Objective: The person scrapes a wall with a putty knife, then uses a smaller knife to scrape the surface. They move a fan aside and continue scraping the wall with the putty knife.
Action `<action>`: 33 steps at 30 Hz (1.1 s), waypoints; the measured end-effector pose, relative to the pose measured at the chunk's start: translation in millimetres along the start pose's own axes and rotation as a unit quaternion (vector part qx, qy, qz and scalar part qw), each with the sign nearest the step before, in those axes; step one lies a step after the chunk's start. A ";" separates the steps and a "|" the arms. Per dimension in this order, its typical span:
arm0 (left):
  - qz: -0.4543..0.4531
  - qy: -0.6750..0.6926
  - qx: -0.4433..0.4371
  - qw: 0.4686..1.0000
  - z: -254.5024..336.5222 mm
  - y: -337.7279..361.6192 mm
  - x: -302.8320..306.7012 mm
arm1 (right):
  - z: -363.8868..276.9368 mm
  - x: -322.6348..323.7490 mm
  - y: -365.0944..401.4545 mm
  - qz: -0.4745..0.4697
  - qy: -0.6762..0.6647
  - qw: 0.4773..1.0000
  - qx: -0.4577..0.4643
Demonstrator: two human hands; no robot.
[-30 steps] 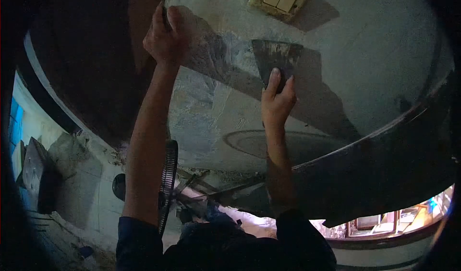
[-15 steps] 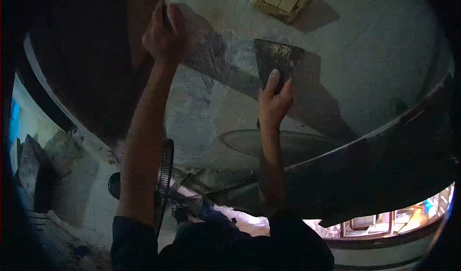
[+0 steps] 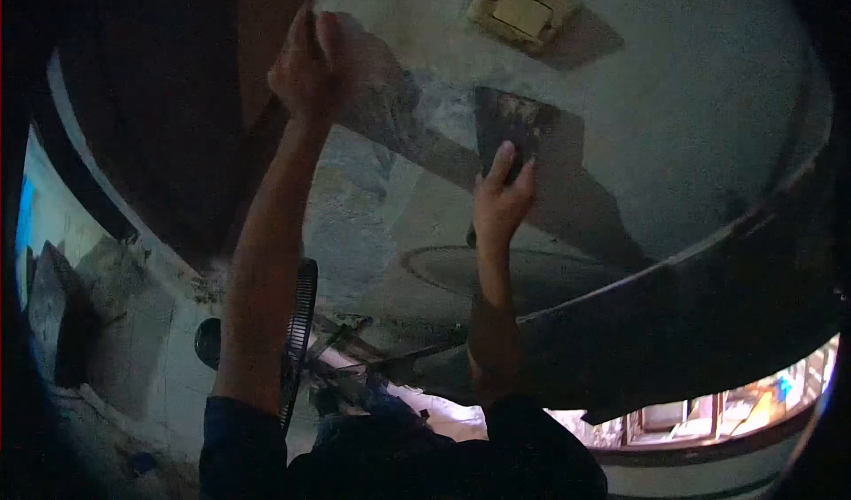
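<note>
My right hand [image 3: 503, 200] is closed round the handle of a wide putty knife [image 3: 514, 114]. Its dark blade, with pale smears on it, lies against or very near the grey wall [image 3: 709, 92]. Higher up on the left, my left hand [image 3: 308, 70] is raised beside a dark brown upright edge [image 3: 277, 21]. Its fingers look curled, but what they grip, if anything, is lost in shadow. Between the two hands runs a patch of whitish, uneven filler [image 3: 425, 101] on the wall.
A yellowed light switch [image 3: 523, 12] is fixed to the wall above the knife. Beside my left forearm stands a black fan [image 3: 301, 332]. Bright shelving or a window frame [image 3: 691, 416] shows at lower right, and a dark slab [image 3: 58, 314] leans at far left.
The putty knife and my right hand have come slightly down the wall, away from the switch. My left hand stays almost in place. The view has shifted a little.
</note>
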State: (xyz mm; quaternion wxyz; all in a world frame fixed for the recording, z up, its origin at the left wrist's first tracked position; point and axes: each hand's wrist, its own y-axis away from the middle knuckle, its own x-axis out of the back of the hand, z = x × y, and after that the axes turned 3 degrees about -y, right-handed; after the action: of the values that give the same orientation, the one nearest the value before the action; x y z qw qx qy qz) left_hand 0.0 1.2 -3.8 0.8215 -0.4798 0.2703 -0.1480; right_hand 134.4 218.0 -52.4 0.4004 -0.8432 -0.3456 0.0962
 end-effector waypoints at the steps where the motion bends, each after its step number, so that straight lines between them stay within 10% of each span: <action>1: -0.007 -0.013 0.002 1.000 2.4 -0.2 -1.1 | -10.1 -6.0 2.4 0.031 -0.001 0.999 -0.015; 33: -0.009 -0.007 -0.015 1.000 1.9 -4.7 -5.2 | -19.8 14.7 -6.6 0.000 0.060 0.998 -0.021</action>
State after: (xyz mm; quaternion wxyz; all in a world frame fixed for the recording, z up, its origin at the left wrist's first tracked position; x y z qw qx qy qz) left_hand -3.0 2.8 2.6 0.8147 -0.4953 0.2626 -0.1482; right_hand 150.7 218.6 -32.7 0.4030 -0.8555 -0.3229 0.0380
